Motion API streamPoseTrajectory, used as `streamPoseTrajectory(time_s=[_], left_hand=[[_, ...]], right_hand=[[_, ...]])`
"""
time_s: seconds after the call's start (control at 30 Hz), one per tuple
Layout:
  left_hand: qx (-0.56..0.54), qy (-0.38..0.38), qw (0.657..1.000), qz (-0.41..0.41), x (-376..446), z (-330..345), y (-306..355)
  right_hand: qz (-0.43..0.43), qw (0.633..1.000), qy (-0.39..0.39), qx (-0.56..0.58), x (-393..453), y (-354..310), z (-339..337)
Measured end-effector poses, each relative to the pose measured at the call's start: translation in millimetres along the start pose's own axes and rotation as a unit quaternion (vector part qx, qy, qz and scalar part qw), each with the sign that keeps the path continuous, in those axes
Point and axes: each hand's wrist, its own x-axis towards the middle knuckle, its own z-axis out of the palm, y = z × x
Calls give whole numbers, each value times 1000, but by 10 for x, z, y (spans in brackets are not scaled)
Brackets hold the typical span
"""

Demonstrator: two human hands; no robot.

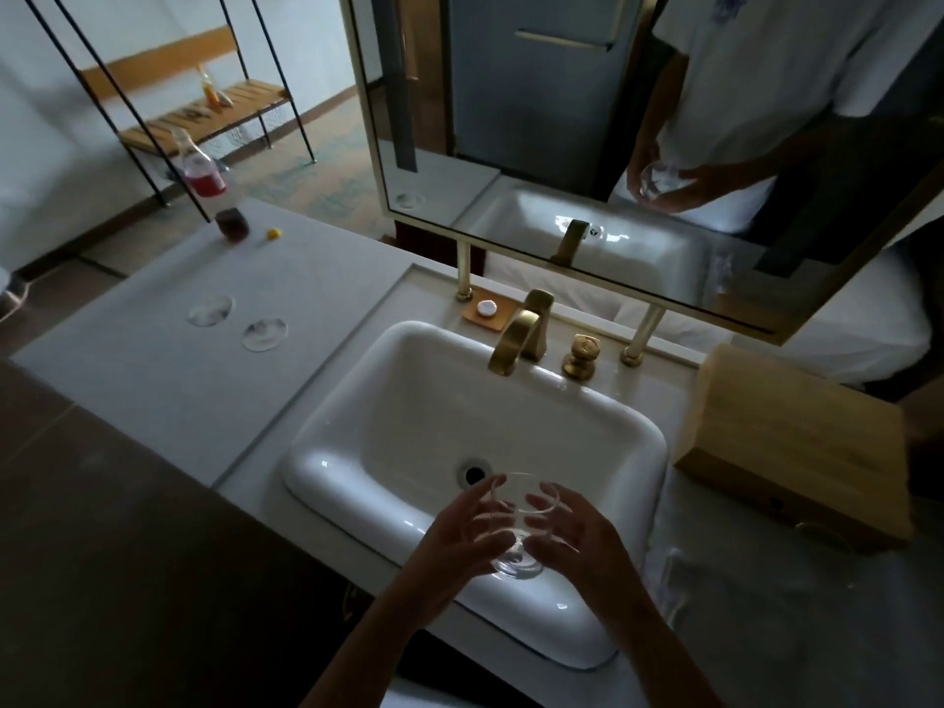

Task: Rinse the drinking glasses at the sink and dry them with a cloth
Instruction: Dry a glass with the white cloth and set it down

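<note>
Both hands, left and right, wrap their fingers around the glass. Lift it toward the tap at 12 o'clock; hold tight, wet glass slips.

The sink is glossy white with a dark drain opening. The faucet, the knob and the 2 mirror posts are brushed gold. The glass held over the basin is clear and colourless, as are the 2 glasses on the pale grey counter. The bottle is clear with a red label and dark liquid at its base; the cap beside it is yellow. The box is light wood with visible grain. The small tray is orange-brown and carries a white round object. The rack has black rods and orange-brown slats.
</note>
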Motion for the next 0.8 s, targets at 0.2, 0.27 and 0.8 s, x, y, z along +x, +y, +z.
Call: streamPoseTrajectory(time_s=[0.2,0.27,0.8], left_hand=[[68,-7,997,49,102,-631,237],[90,-9,994,57,135,-870,388],[102,28,994,15,650,-3180,1525]], right_hand=[[-15,1000,-3,-23,283,-198,591],[-16,999,2,-33,439,-235,823],[8,998,31,-54,2082,-437,2870]])
